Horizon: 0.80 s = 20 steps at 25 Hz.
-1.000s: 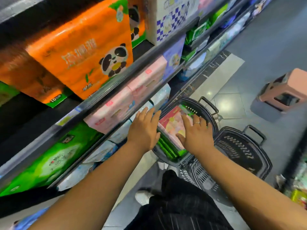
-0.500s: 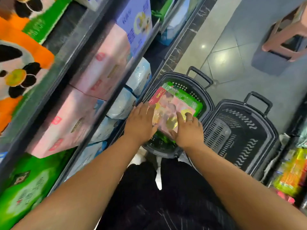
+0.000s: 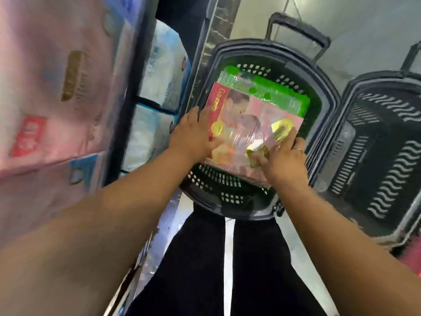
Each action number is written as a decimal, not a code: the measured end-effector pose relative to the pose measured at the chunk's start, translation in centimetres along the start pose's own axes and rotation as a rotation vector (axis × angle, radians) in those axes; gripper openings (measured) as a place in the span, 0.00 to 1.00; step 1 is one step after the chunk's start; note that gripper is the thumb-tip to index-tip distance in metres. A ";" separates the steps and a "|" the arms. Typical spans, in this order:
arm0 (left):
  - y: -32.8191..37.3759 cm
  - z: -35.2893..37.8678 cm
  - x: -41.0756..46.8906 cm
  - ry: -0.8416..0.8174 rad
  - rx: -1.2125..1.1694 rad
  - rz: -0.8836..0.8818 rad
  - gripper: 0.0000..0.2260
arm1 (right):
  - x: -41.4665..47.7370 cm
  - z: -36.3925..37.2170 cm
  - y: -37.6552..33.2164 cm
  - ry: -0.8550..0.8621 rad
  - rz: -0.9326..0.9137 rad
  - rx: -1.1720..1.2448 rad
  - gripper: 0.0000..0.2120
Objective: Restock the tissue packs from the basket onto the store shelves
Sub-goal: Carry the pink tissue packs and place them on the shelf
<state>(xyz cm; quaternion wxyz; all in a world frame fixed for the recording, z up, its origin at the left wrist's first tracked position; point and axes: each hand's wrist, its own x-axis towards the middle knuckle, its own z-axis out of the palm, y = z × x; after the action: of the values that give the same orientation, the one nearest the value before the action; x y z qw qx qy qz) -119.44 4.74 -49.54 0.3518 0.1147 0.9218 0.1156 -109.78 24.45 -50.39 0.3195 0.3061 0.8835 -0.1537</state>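
Observation:
A pink and red tissue pack (image 3: pixel 248 124) in shiny wrap lies on top inside the black basket (image 3: pixel 328 94) on the floor. Under it a green tissue pack (image 3: pixel 284 92) shows at the far end. My left hand (image 3: pixel 193 135) grips the pink pack's left edge, thumb on its top face. My right hand (image 3: pixel 282 156) grips its near right corner, fingers on top. The store shelves (image 3: pixel 134 71) stand to the left, holding pink tissue packs (image 3: pixel 57 87) and white-blue packs (image 3: pixel 159 71).
A second black basket (image 3: pixel 385 142) with nothing visible inside stands to the right of the first. The first basket's pull handle (image 3: pixel 296 28) rises at its far end. My dark-trousered legs (image 3: pixel 227 270) are below, on grey floor tiles.
My view has dropped and closed in on the basket. Both hands went from lying on top of the pink pack to gripping its left edge and near right corner.

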 end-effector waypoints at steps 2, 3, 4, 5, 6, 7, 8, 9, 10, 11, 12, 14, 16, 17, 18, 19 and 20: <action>-0.6 1.4 1.2 -0.009 -0.076 0.002 0.43 | 1.2 1.8 -0.2 0.014 0.095 0.164 0.58; -0.7 2.1 1.5 -0.023 -0.117 -0.012 0.44 | 1.5 2.6 -0.1 0.014 0.133 0.219 0.57; -0.7 2.7 1.6 -0.038 -0.146 -0.034 0.45 | 1.7 3.1 -0.1 0.000 0.166 0.248 0.56; -0.9 3.2 1.5 -0.042 -0.158 -0.050 0.46 | 1.6 3.5 -0.2 -0.024 0.194 0.271 0.55; -1.0 3.6 1.4 -0.035 -0.163 -0.063 0.47 | 1.4 3.9 -0.4 -0.044 0.206 0.297 0.54; -1.0 3.9 1.3 -0.020 -0.165 -0.068 0.47 | 1.2 4.1 -0.5 -0.044 0.206 0.328 0.54; -1.0 4.1 1.3 -0.010 -0.169 -0.073 0.47 | 1.0 4.1 -0.5 -0.034 0.199 0.353 0.54; -1.0 4.2 1.2 -0.002 -0.176 -0.079 0.46 | 0.8 4.1 -0.5 -0.021 0.190 0.368 0.55; -1.0 4.3 0.9 0.007 -0.183 -0.095 0.46 | 0.4 4.0 -0.5 -0.003 0.177 0.381 0.56; -1.0 4.3 0.5 0.022 -0.185 -0.106 0.46 | 0.0 3.7 -0.4 0.011 0.160 0.390 0.57; -0.9 4.1 -0.1 0.040 -0.190 -0.109 0.46 | -0.7 3.4 -0.3 0.020 0.144 0.394 0.57; -0.6 3.3 -2.0 0.076 -0.219 -0.106 0.47 | -2.8 2.5 0.2 0.035 0.114 0.400 0.59; 0.1 1.9 -4.6 0.107 -0.257 -0.123 0.47 | -5.6 0.7 0.6 0.049 0.100 0.428 0.57; 0.4 1.0 -6.3 0.125 -0.274 -0.133 0.47 | -7.1 -0.5 0.7 0.047 0.093 0.446 0.56; 0.8 0.3 -7.8 0.143 -0.292 -0.138 0.48 | -8.5 -1.6 1.0 0.041 0.089 0.456 0.55; 1.3 -0.4 -9.3 0.163 -0.309 -0.142 0.48 | -9.7 -2.7 1.2 0.036 0.085 0.462 0.56; 1.8 -1.2 -11.1 0.189 -0.325 -0.147 0.48 | -11.1 -4.0 1.2 0.027 0.074 0.468 0.56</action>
<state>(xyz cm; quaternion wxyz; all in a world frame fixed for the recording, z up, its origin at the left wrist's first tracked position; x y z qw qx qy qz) -111.99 3.04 -41.24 0.2853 -0.0228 0.9257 0.2472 -104.17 22.34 -40.22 0.2333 0.4060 0.8162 -0.3385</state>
